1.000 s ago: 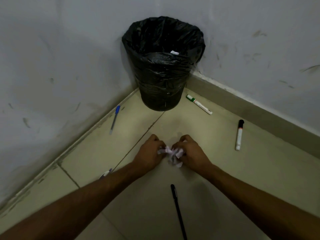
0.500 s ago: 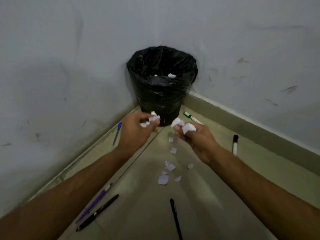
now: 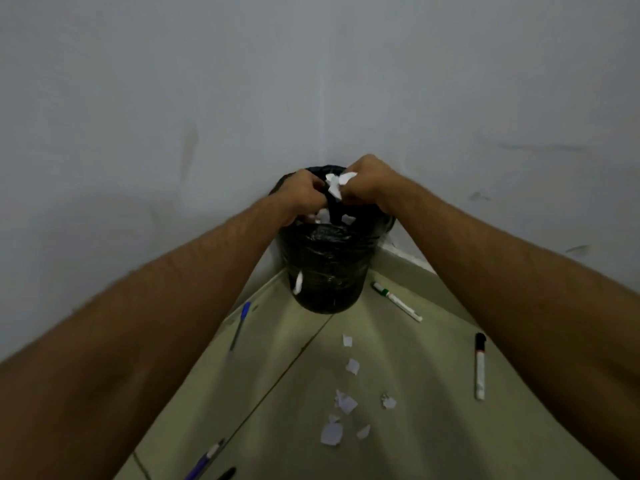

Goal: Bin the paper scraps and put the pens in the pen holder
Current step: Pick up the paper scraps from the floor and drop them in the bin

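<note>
Both hands hover over the mouth of the black-lined bin [image 3: 327, 271] in the wall corner. My right hand [image 3: 367, 180] is closed on white paper scraps [image 3: 336, 183]. My left hand [image 3: 303, 195] is curled, with scraps dropping below it into the bin; what it still holds is hidden. One scrap [image 3: 297, 283] falls outside the bin's front. Several scraps [image 3: 341, 403] lie on the floor. Pens lie around: a blue pen [image 3: 239, 325], a green-capped marker [image 3: 396, 301], a black-capped marker [image 3: 480, 365], a purple pen [image 3: 204, 460].
Grey walls meet behind the bin, with a skirting board [image 3: 408, 263] along the right wall. The floor is pale tile with a dark joint line [image 3: 277, 379]. A black pen tip [image 3: 227, 474] shows at the bottom edge. No pen holder is in view.
Both hands rose from the floor with the scraps and moved forward over the bin. Several scraps dropped on the floor on the way; some now fall from the hands.
</note>
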Demonstrator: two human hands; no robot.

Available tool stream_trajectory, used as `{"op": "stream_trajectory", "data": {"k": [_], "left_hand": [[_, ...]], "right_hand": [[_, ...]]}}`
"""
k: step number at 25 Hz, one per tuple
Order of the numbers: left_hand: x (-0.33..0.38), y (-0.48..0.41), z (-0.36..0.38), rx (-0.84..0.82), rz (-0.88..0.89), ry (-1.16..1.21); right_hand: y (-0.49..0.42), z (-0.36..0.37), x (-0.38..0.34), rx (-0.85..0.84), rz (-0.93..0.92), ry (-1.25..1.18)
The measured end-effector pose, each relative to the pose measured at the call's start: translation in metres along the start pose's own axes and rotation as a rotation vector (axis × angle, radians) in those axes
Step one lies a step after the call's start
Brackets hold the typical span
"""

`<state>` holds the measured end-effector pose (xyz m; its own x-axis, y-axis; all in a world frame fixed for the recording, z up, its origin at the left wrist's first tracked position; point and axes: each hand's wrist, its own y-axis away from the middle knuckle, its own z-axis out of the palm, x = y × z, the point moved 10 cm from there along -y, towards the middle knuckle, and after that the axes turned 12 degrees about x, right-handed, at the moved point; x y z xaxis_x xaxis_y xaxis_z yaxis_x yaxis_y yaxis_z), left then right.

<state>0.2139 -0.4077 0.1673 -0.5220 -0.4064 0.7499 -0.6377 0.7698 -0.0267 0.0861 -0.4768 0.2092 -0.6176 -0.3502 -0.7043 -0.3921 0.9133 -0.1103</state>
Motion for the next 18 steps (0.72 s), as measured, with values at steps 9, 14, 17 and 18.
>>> {"op": "stream_trajectory", "data": {"k": [9,14,17,18], "left_hand": [[0.037,0.042,-0.046,0.261,0.299,-0.077],[-0.005,0.153,-0.050,0.474,0.603,0.086],[-0.083,0.167,0.058,0.002,0.524,-0.307],[-0.111,0.168,0.093,-0.148,0.464,-0.449]], "right_hand": [[0.046,-0.031,-0.009,0.179,-0.231,-0.076],[0.123,-0.008,0.100,0.147,-0.162,-0.029],[0.157,0.057,0.184,-0.122,-0.028,0.194],[0.168,0.074,0.203,-0.181,-0.022,0.263]]}}
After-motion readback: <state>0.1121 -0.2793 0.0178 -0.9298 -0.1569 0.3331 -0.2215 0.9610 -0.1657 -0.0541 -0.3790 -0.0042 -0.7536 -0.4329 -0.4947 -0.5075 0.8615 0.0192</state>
